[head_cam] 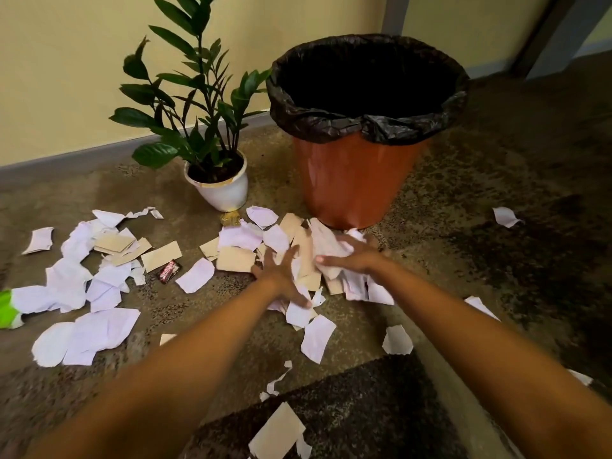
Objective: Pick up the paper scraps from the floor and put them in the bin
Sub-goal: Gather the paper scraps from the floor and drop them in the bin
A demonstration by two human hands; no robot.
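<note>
White and tan paper scraps (99, 286) lie scattered over the speckled floor, thickest at the left and in front of the bin. The orange bin (351, 180) with a black liner stands at the upper middle, its mouth dark. My left hand (281, 273) lies spread with straight fingers on a heap of scraps (306, 260) just before the bin's base. My right hand (351, 256) curls over the same heap from the right and grips crumpled white paper (331, 243).
A potted plant (218, 183) in a white pot stands left of the bin by the yellow wall. A dark candy wrapper (169, 271) lies among the left scraps and a green item (7, 308) at the left edge. A dark mat (347, 409) lies near me.
</note>
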